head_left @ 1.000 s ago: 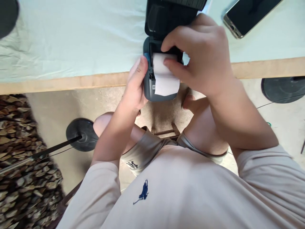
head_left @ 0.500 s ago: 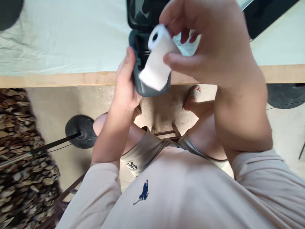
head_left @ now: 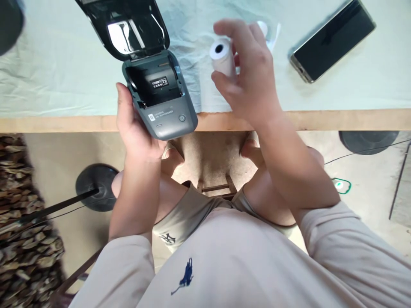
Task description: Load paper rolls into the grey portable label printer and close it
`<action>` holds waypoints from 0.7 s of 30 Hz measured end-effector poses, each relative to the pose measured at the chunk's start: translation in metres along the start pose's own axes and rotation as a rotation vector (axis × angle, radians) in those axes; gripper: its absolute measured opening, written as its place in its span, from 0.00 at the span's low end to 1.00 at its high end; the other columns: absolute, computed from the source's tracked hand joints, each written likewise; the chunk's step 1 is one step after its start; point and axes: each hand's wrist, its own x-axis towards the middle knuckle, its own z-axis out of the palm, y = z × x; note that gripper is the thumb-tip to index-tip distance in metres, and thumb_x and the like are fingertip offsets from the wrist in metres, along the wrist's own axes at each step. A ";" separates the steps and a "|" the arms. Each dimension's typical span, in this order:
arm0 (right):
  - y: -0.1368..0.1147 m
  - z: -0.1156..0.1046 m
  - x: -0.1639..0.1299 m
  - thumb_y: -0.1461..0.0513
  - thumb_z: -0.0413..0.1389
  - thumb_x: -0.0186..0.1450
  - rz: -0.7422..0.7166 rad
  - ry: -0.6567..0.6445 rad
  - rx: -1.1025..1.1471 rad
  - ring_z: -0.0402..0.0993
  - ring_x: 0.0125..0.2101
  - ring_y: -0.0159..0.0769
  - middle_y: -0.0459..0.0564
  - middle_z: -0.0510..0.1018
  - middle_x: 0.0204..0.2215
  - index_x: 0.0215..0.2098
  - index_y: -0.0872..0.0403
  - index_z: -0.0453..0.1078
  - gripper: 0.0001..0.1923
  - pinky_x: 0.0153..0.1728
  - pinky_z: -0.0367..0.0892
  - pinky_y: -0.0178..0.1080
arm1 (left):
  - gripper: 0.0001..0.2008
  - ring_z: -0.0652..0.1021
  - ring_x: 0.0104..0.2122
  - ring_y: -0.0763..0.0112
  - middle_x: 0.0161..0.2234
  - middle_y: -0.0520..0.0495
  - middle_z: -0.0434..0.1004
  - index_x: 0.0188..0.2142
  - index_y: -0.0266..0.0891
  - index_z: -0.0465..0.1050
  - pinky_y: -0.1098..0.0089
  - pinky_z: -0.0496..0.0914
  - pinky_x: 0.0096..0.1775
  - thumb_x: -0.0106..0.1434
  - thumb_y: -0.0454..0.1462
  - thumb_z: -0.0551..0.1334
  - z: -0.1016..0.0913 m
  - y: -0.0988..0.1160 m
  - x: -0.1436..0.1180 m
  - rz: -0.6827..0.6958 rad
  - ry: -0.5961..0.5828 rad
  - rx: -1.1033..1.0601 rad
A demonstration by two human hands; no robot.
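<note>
The left hand (head_left: 138,133) cradles the printer (head_left: 168,122), lid (head_left: 138,36) raised, apparently for access to its bay (head_left: 156,87), while the right hand (head_left: 252,70) grasps a roll (head_left: 222,62) to its right.

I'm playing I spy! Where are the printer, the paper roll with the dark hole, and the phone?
Printer (head_left: 159,82): head view, on the inside of its compartment.
Paper roll (head_left: 224,64): head view, on its white side.
Phone (head_left: 334,40): head view, on its dark screen.

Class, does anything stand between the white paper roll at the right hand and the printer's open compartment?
Nothing visible does: between the white paper roll at the right hand and the compartment of the printer lies only pale cloth, apart from the printer's own side. The lid leans back from the opening.
</note>
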 end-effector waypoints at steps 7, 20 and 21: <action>0.010 -0.007 0.011 0.70 0.48 0.61 0.045 -0.066 -0.560 0.72 0.52 0.44 0.50 0.73 0.54 0.67 0.51 0.58 0.35 0.56 0.69 0.49 | 0.23 0.57 0.72 0.61 0.53 0.51 0.80 0.46 0.45 0.78 0.57 0.64 0.69 0.73 0.51 0.48 -0.009 -0.013 0.004 0.018 -0.064 -0.021; 0.034 -0.014 0.018 0.57 0.47 0.67 -0.248 0.063 -0.339 0.70 0.52 0.32 0.52 0.72 0.50 0.61 0.55 0.65 0.25 0.58 0.67 0.38 | 0.21 0.56 0.72 0.54 0.53 0.50 0.79 0.49 0.46 0.77 0.53 0.60 0.71 0.68 0.54 0.56 -0.022 -0.024 0.015 0.053 -0.144 -0.014; 0.031 -0.021 0.018 0.56 0.45 0.69 -0.194 0.135 -0.319 0.68 0.54 0.34 0.53 0.70 0.52 0.60 0.58 0.65 0.25 0.61 0.65 0.40 | 0.21 0.55 0.72 0.54 0.52 0.50 0.79 0.49 0.46 0.77 0.53 0.60 0.71 0.68 0.54 0.56 -0.022 -0.024 0.015 0.061 -0.137 -0.013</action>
